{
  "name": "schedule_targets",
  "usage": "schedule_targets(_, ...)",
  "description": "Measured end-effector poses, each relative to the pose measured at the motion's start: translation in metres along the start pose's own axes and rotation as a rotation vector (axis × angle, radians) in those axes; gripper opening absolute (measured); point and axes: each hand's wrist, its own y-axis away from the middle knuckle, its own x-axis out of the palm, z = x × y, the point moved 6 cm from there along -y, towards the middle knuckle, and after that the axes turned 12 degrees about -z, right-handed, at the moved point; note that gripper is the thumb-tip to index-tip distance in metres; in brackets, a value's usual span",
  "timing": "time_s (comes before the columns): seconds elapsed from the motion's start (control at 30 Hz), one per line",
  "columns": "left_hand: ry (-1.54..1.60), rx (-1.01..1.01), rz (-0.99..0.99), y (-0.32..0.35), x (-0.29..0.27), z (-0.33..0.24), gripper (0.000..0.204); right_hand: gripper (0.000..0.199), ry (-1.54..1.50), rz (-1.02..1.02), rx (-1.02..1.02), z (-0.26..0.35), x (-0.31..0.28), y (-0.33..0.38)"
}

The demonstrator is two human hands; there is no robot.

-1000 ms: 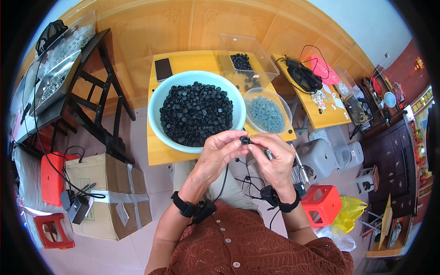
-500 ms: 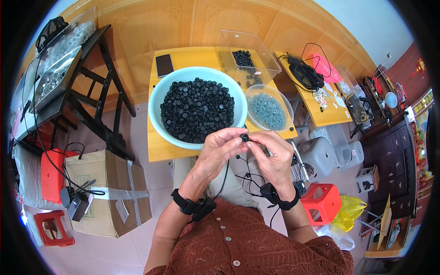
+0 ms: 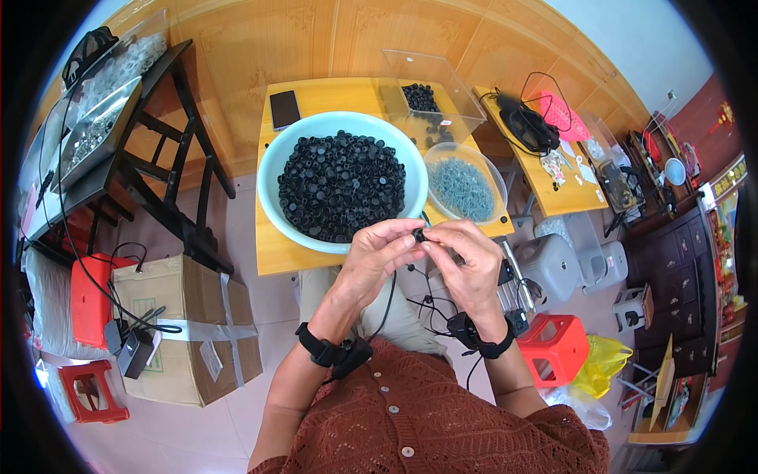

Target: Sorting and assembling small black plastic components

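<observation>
Nearest, below the basin: rust-brown openwork knit top (image 3: 347,430), buttoned down the front; dark straps on both wrists, each with a black unit. Left hand (image 3: 369,261) and right hand (image 3: 467,261) meet just on the near side of the basin, toward its right end. Left grip: thumb and fingers pinched on a small black part (image 3: 419,235). Right grip: fingertips closed in on the same part from the other side; its finer shape hidden by the fingers. Part sits between the two sets of fingertips, near the basin's near right rim. Landmark, the pale blue basin (image 3: 269,189), round and wide, heaped with black caps (image 3: 343,186), stands on a yellow wooden desk (image 3: 272,257). Near left of the basin, on the floor, a taped carton (image 3: 162,276); near right, a red stool (image 3: 564,340) with a yellow bag (image 3: 602,368) beside it. Just right of the basin, a clear oval tray (image 3: 499,189) of greyish screws (image 3: 460,189). Beyond the basin at left, a dark flat device (image 3: 284,110); beyond at right, a clear box (image 3: 430,67) with more black pieces (image 3: 420,98). Farthest behind the basin, a wood-panelled wall (image 3: 268,39).
</observation>
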Motion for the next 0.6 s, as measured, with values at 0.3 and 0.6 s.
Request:
schedule_targets(0.3, -0.013, 0.035, -0.044, 0.005, -0.002, -0.003, 0.025, 0.017, -0.076, -0.054, 0.127, -0.006, 0.000, 0.006)
schedule_targets(0.6, -0.143, 0.207, -0.017, 0.012, 0.006, -0.015, 0.024, 0.019, -0.148, -0.157, 0.033, -0.001, -0.006, 0.014)
